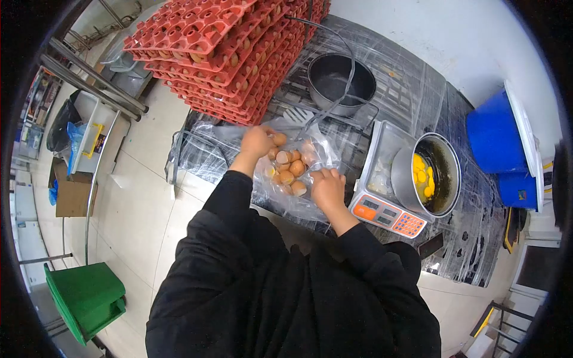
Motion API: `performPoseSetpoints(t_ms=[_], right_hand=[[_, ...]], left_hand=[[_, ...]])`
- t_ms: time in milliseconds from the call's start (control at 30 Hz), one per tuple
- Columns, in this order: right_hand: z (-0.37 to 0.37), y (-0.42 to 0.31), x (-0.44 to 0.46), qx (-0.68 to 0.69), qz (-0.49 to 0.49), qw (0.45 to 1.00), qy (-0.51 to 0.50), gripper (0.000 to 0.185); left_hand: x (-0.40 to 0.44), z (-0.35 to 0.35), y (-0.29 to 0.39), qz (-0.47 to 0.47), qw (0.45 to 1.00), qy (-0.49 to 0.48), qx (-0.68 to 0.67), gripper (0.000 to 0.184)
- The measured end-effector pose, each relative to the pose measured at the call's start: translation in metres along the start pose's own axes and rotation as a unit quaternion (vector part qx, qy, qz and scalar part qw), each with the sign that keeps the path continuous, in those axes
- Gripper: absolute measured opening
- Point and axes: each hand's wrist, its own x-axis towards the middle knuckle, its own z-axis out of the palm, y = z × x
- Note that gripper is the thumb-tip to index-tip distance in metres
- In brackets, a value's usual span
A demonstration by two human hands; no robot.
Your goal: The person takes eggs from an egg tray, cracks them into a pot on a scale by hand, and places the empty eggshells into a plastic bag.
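Observation:
A clear plastic bag (325, 154) lies spread on the wrapped table in front of me, with several brown eggshells (286, 178) heaped inside it. Some of the shells are broken open. My left hand (256, 142) is closed at the bag's far left edge, right beside a shell; its fingertips are partly hidden. At the bag's right edge, my right hand (328, 188) has its fingers curled onto the plastic. To the right, a metal pot (403, 173) holding yellow yolks (424, 176) stands on a digital scale (373, 209).
Stacked red egg trays (209, 77) rise at the table's far left. A dark empty pot (341, 83) sits behind the bag, with a cable (351, 65) across it. Blue tubs (498, 137) stand at right. A phone-like dark object (431, 245) lies near the scale; a green bin (86, 298) is on the floor.

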Motion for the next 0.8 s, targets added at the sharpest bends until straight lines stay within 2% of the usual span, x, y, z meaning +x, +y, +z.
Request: performPoseSetpoints(t_ms=[33, 100, 133, 167, 200, 267, 333, 400, 433, 467, 533, 600, 667, 767, 800], right_hand=[[0.001, 0.002, 0.000, 0.026, -0.022, 0.997, 0.068, 0.013], [-0.002, 0.001, 0.003, 0.037, -0.024, 0.997, 0.066, 0.012], [-0.004, 0.001, 0.004, 0.043, -0.027, 0.996, 0.067, 0.011], [-0.010, 0.000, 0.006, 0.025, -0.010, 0.999, -0.027, 0.014], [-0.017, -0.002, 0.009, 0.005, 0.004, 0.993, -0.118, 0.020], [-0.022, -0.006, 0.010, 0.026, 0.007, 0.989, -0.146, 0.024], [-0.019, -0.003, 0.003, 0.049, -0.052, 0.997, -0.032, 0.024], [-0.026, -0.002, -0.002, 0.046, -0.062, 0.997, -0.017, 0.024], [-0.030, -0.002, -0.004, 0.046, -0.066, 0.997, -0.012, 0.024], [-0.037, 0.000, -0.008, 0.079, -0.058, 0.995, -0.029, 0.025], [-0.057, 0.007, -0.013, 0.144, -0.040, 0.987, -0.061, 0.025], [-0.080, 0.014, -0.012, 0.237, 0.097, 0.942, -0.218, 0.021], [-0.075, 0.036, -0.029, 0.237, -0.034, 0.967, -0.090, 0.016], [-0.092, 0.046, -0.049, 0.185, -0.046, 0.981, -0.030, 0.020], [-0.102, 0.043, -0.054, 0.198, 0.002, 0.978, -0.059, 0.020]], left_hand=[[-0.007, -0.015, 0.004, 0.023, 0.999, 0.029, -0.036, 0.033], [-0.032, -0.049, 0.017, 0.071, 0.988, 0.092, -0.105, 0.034], [-0.050, -0.071, 0.033, 0.085, 0.969, 0.131, -0.194, 0.030], [-0.069, -0.093, 0.047, 0.102, 0.939, 0.172, -0.279, 0.026], [-0.087, -0.112, 0.054, 0.152, 0.913, 0.236, -0.297, 0.025], [-0.099, -0.146, 0.056, 0.238, 0.844, 0.362, -0.315, 0.023], [-0.103, -0.177, 0.050, 0.300, 0.763, 0.471, -0.326, 0.023], [-0.088, -0.214, 0.049, 0.264, 0.731, 0.569, -0.267, 0.022], [-0.077, -0.234, 0.047, 0.253, 0.722, 0.586, -0.268, 0.020], [-0.066, -0.256, 0.046, 0.228, 0.742, 0.584, -0.237, 0.019], [-0.038, -0.292, 0.042, 0.157, 0.802, 0.560, -0.136, 0.031], [-0.019, -0.322, 0.053, 0.096, 0.850, 0.516, -0.045, 0.038], [0.008, -0.340, 0.063, 0.091, 0.888, 0.450, -0.010, 0.042], [0.057, -0.345, 0.091, 0.106, 0.910, 0.398, 0.053, 0.041], [0.070, -0.343, 0.104, 0.121, 0.912, 0.383, 0.084, 0.042]])
